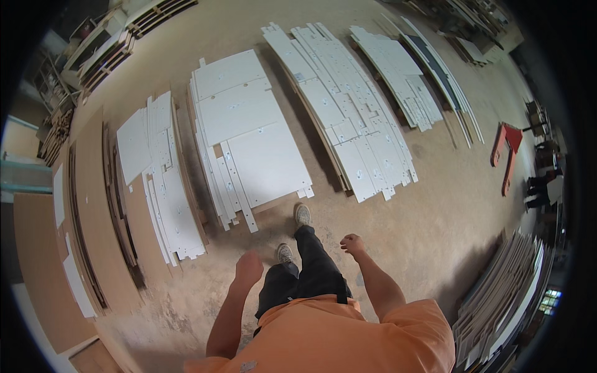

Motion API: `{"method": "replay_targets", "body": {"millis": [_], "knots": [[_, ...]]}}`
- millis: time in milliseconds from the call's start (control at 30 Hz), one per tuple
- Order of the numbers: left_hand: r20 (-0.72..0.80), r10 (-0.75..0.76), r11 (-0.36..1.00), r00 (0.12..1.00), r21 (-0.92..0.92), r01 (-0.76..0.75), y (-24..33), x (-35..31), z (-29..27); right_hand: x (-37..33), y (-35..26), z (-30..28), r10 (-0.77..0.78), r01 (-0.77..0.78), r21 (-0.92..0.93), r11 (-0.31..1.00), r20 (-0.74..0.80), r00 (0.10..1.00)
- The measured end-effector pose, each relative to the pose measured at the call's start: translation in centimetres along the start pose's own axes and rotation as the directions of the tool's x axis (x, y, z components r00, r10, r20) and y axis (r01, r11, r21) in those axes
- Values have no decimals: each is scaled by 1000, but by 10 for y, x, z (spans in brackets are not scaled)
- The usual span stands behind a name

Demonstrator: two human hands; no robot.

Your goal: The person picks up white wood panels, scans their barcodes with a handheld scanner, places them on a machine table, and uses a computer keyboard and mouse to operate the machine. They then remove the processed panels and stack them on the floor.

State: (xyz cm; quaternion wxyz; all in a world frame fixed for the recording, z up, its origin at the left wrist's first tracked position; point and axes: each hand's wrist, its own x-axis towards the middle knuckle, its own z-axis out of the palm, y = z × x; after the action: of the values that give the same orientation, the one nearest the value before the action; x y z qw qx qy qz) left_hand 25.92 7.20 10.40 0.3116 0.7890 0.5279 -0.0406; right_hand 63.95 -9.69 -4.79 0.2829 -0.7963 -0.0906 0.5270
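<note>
My left hand (249, 267) hangs low at my left side, its back rounded and its fingers hidden from view. Nothing shows sticking out of it. My right hand (353, 244) is out in front of my right hip, fingers loosely bent and a little apart, with nothing in it. Nearest to both hands is a low stack of white panels (273, 168) on the floor, just ahead of my shoes. Neither hand touches it. Narrow white strips (239, 186) with small holes lie at its near left edge.
More white panel stacks stand to the left (177, 211) and right (367, 149), with floor lanes between them. Brown boards (99, 217) lie at the far left. A red pallet jack (509, 149) stands right; panels lean upright (504, 292) at lower right. Another person (547, 186) is at the right edge.
</note>
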Motion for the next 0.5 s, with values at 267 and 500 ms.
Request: {"method": "replay_targets", "body": {"millis": [267, 500], "knots": [[204, 488, 862, 849, 39, -505, 177, -19, 43, -133, 219, -86, 13, -13, 4, 1000, -298, 955], [585, 647, 663, 489, -116, -739, 414, -109, 207, -228, 421, -133, 318, -150, 397, 905, -400, 860]]}}
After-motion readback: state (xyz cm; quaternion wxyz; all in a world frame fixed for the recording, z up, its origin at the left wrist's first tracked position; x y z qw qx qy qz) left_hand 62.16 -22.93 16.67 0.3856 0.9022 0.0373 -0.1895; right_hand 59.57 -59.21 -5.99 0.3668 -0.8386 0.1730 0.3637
